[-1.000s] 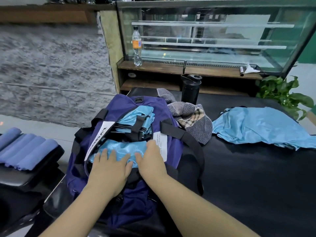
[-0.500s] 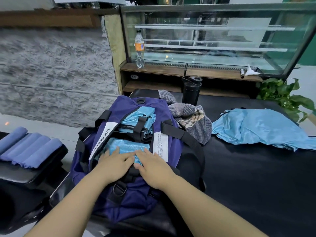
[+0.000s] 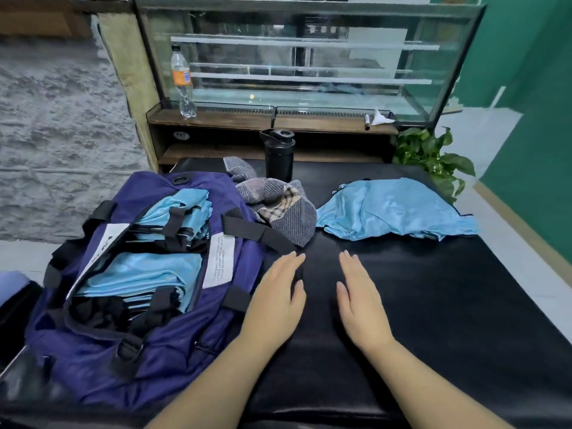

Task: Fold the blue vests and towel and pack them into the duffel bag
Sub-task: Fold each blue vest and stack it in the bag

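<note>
Duffel bag (image 3: 148, 351) hides lower folded vests (image 3: 139, 274); label print illegible.

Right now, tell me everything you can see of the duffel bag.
The duffel bag is dark blue-purple, of thin nylon-like fabric, with black webbing straps and buckles. It lies on the left end of the black padded table, its top opening spread wide. White printed labels show on the flaps. Inside lie two stacks of folded light blue vests, one nearer, one farther. The striped towel touches its far right side. Neither the left hand nor the right hand holds it.
</note>
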The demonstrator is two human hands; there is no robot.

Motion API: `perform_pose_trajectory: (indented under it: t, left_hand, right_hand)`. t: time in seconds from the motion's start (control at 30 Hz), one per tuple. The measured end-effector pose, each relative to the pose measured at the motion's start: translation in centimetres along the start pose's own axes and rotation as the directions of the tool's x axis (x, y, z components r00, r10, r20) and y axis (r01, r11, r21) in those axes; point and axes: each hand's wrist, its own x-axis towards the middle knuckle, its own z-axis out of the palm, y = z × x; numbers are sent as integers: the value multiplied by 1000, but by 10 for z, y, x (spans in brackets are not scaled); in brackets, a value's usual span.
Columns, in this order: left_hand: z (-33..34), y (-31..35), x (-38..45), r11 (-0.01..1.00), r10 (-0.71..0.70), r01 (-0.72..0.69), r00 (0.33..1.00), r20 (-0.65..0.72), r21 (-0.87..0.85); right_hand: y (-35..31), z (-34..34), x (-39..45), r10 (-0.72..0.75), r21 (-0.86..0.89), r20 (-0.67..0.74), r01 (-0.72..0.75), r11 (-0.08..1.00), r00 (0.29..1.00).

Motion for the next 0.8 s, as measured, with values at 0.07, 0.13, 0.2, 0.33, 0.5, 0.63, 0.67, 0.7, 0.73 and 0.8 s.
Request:
perform_pose_trajectory:
  t: [0.07, 0.13, 0.2, 0.33, 0.5, 0.63, 0.67, 0.7, 0.73, 0.8]
  left_hand:
    - [20, -4, -3, 994, 50, -57, 996, 80, 97]
    - [34, -9, -5, 980, 95, -123, 980, 172, 157]
    - [45, -15, -5, 981, 99, -136, 964, 247, 139]
    - [58, -30, 3, 994, 9, -32, 977, 211, 106]
    - [64, -31, 10, 987, -147, 150, 988, 45, -55]
    - [65, -31, 5, 990, -135, 134, 991, -5, -43]
    - [65, -31, 5, 990, -137, 137, 991, -8, -39]
    - [66, -31, 6, 989, -141, 141, 990, -13, -38]
    - [67, -31, 6, 987, -156, 155, 988, -22, -41]
    - [68, -31, 7, 979, -198, 195, 979, -49, -62]
  right_hand:
    - [24, -12, -10, 46, -67, 0, -46, 997, 999]
    - [44, -22, -13, 132, -67, -40, -134, 989, 990]
    - [54, -28, -8, 216, -50, -74, -220, 974, 974]
    - [60, -27, 12, 322, -52, -86, -327, 944, 943]
    - [74, -26, 41, 324, -68, -86, -330, 942, 942]
    - [85, -22, 70, 273, -72, -166, -287, 955, 948]
    - [88, -20, 78, 239, -117, -186, -263, 958, 953]
    - [92, -18, 86, 212, -164, -189, -244, 956, 959]
    - [96, -16, 93, 199, -202, -181, -234, 951, 963]
    - [103, -13, 107, 203, -250, -155, -237, 939, 967]
